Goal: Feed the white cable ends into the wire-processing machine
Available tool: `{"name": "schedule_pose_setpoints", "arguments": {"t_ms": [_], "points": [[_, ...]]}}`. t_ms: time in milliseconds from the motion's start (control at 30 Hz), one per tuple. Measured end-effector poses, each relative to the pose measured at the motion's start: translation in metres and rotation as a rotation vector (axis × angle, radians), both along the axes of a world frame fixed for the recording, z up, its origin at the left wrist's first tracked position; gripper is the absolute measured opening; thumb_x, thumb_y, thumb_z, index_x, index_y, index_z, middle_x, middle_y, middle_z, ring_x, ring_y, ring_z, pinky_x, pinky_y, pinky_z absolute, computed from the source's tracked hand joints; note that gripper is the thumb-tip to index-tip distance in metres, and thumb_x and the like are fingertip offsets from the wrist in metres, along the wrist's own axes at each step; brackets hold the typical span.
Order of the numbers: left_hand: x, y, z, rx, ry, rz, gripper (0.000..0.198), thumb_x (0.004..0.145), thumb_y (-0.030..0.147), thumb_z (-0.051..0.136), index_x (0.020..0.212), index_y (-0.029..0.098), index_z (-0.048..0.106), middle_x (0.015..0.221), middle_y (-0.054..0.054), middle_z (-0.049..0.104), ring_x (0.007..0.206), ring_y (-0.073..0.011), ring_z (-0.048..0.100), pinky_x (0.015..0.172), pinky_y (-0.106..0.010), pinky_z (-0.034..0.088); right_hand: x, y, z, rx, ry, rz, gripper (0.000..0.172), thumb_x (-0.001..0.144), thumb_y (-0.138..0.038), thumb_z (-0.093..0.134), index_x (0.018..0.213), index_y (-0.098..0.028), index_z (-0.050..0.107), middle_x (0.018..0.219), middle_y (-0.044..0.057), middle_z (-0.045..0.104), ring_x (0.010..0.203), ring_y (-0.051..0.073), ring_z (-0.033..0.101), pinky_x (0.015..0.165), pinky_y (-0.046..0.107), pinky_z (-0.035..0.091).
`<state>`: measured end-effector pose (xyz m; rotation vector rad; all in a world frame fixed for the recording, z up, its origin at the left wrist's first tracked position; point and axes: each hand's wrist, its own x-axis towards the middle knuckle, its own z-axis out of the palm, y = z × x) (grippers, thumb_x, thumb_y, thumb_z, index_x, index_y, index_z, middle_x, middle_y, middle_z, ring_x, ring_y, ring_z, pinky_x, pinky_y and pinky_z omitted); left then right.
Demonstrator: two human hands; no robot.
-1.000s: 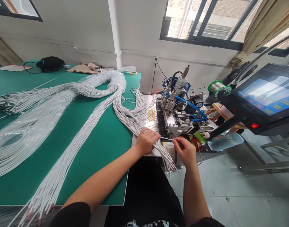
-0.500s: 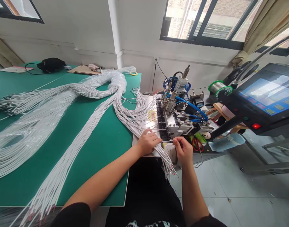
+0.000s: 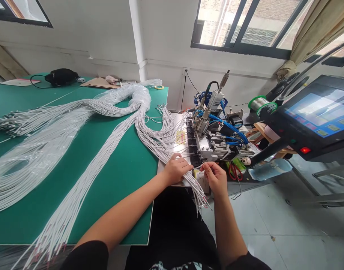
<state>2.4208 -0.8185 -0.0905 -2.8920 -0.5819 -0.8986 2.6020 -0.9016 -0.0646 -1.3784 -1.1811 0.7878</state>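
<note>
My left hand (image 3: 176,170) is closed over a bundle of white cables (image 3: 196,187) at the table's right corner. The cables' loose ends, some with reddish tips, hang past the metal plate (image 3: 164,168). In a pinch between thumb and fingers, my right hand (image 3: 214,175) holds the end of a single white cable (image 3: 199,166), just in front of the machine (image 3: 207,138). Several cables run side by side from the bundle into the black slotted block (image 3: 193,144) along the machine's left side. What lies under my left palm is hidden.
On the green table (image 3: 126,180) lie more white cable bundles (image 3: 101,161), partly wrapped in clear plastic (image 3: 140,95). To the right are a control screen (image 3: 320,112), a solder wire spool (image 3: 262,105), red-handled scissors (image 3: 235,171) and a blue translucent container (image 3: 270,169). A small box (image 3: 202,182) stands below my hands.
My right hand has moved slightly left with the cable end, closer to my left hand. A slanted cylinder on top of the machine has shifted up a little. My left hand stays in place.
</note>
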Motion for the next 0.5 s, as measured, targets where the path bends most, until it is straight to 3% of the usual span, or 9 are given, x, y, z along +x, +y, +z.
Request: {"name": "schedule_pose_setpoints", "arguments": {"t_ms": [200,367,500], "points": [[-0.001,-0.001,-0.004,-0.010,-0.017,0.041,0.035,0.080,0.014,0.050,0.113,0.021,0.060,0.083,-0.002,0.067,0.081,-0.0166,0.059,0.096,-0.040,0.028,0.018,0.002,-0.002,0.082,-0.348,-0.146,0.029,0.088,-0.044,0.056,0.084,-0.018,0.065,0.075,0.003,0.066,0.066,0.014,0.057,0.064,0.026,0.043],[0.000,-0.002,-0.001,-0.035,0.038,0.074,0.047,0.074,0.013,0.054,0.119,0.025,0.058,0.085,-0.002,0.066,0.082,-0.0179,0.059,0.095,-0.041,0.027,0.036,0.008,-0.011,-0.058,-0.580,-0.061,0.032,0.089,-0.045,0.051,0.082,-0.018,0.064,0.073,0.003,0.065,0.066,0.015,0.056,0.065,0.026,0.041],[0.003,-0.003,0.003,-0.049,0.072,0.092,0.047,0.073,0.010,0.053,0.117,0.026,0.059,0.089,-0.002,0.066,0.085,-0.0178,0.059,0.094,-0.042,0.026,0.043,0.015,-0.019,-0.106,-0.570,-0.020,0.033,0.087,-0.046,0.049,0.078,-0.016,0.061,0.070,0.002,0.061,0.066,0.015,0.052,0.064,0.025,0.038]]}}
